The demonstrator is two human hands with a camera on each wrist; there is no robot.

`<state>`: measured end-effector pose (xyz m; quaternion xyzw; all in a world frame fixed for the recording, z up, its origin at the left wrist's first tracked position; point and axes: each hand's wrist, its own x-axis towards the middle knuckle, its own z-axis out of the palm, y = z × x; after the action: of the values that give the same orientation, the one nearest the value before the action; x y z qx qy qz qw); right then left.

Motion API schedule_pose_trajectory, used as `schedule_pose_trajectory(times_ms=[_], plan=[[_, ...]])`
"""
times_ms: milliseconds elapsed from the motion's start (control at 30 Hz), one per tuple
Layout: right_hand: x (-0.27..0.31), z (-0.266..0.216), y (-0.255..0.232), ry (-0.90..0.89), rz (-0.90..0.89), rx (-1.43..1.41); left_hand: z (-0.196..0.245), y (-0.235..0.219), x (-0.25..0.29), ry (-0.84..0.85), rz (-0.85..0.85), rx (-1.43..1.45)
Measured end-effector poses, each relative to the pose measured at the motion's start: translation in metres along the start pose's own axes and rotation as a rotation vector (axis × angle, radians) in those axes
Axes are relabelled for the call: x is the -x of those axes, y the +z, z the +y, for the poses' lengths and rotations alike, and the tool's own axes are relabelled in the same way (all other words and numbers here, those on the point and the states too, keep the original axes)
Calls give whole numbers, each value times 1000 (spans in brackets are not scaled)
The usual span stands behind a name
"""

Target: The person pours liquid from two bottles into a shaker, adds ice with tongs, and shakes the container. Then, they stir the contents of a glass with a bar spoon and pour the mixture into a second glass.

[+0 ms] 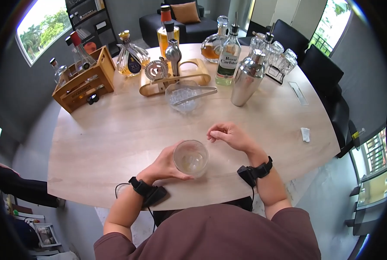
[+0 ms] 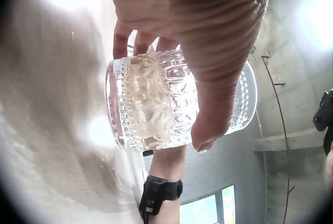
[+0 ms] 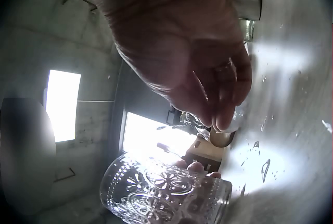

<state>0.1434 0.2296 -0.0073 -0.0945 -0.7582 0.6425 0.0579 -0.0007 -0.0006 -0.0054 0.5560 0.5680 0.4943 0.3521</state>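
Note:
My left hand (image 1: 162, 164) grips an embossed clear glass tumbler (image 1: 191, 157) near the table's front edge, thumb on one side and fingers round the other. A little pale liquid shows low in the tumbler (image 2: 148, 99) in the left wrist view. To the right of it, my right hand (image 1: 231, 136) hovers over the table with its fingers loosely curled and nothing visible in them. Ahead of both hands stands a glass bowl (image 1: 171, 96) of ice, with metal tongs (image 1: 202, 92) lying across it. A steel cocktail shaker (image 1: 248, 80) stands beyond the right hand.
Wet drops (image 3: 265, 169) dot the table by the right hand. At the back are a wooden bar stand (image 1: 202, 78) with a strainer (image 1: 156, 70), several liquor bottles and a rack of glasses (image 1: 284, 60). A wooden crate (image 1: 83, 89) stands left; crumpled tissue (image 1: 305, 134) lies right.

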Motion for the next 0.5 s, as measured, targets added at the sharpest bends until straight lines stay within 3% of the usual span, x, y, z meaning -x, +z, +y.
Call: schedule_pose_trajectory(times_ms=[133, 267, 500], plan=[[-4, 15, 14, -18, 115, -31, -1, 8, -1, 74, -67, -7], [-7, 20, 22, 30, 141, 21, -1, 14, 1, 27, -80, 72], [-11, 12, 24, 119, 220, -8, -6, 19, 1, 188, -106, 36]])
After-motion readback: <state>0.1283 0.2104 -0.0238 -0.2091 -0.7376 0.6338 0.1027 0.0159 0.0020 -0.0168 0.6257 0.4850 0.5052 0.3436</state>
